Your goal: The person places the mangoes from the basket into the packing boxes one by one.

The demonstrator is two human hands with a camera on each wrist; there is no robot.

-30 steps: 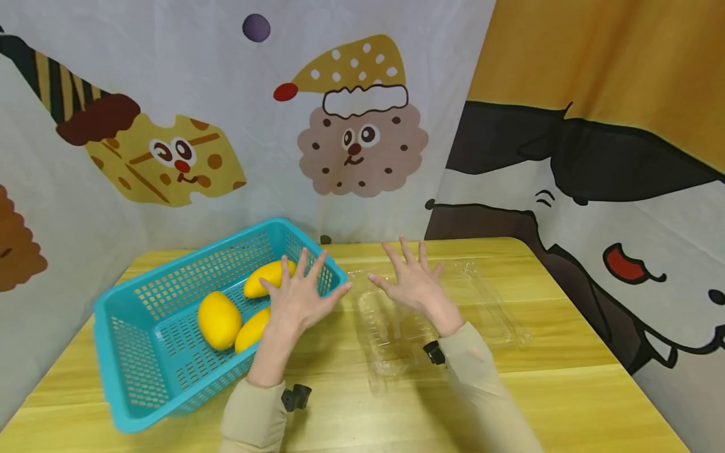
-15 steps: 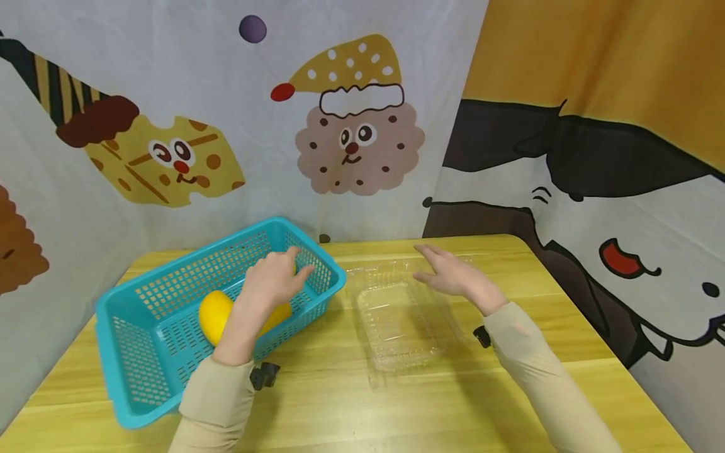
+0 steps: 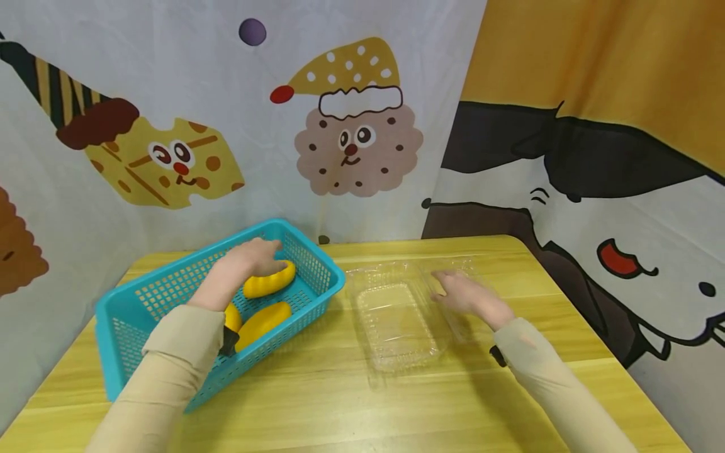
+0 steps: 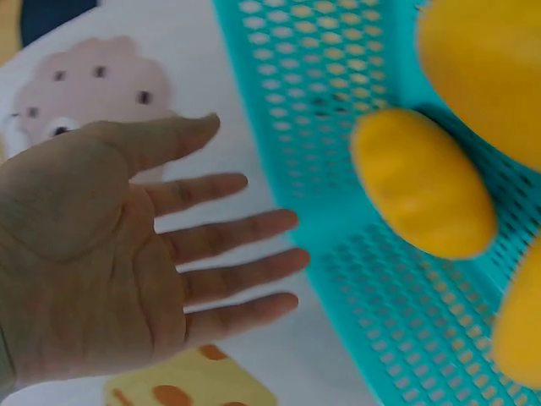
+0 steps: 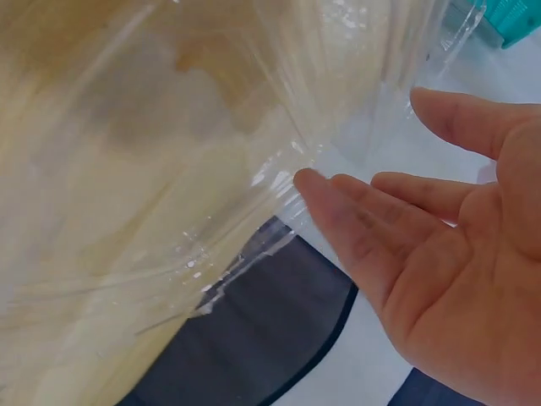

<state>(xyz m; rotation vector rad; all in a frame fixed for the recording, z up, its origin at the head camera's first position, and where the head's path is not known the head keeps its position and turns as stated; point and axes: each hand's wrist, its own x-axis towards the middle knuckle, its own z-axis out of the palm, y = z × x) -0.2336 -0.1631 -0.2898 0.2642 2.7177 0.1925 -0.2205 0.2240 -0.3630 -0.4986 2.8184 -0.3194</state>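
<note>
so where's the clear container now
In the head view, the clear container lies on the table, right of the blue basket, by the right hand.

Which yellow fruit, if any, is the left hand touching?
Apart: the left wrist view shows blue basket between the left hand and even the nearest yellow fruit.

On your table, the basket stands left, three fruits inside; right of it lies the box; behind hangs the curtain.

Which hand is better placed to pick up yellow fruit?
Likely the left hand: empty and near the yellow fruits in the blue basket, while the right hand is by the clear container.
</note>
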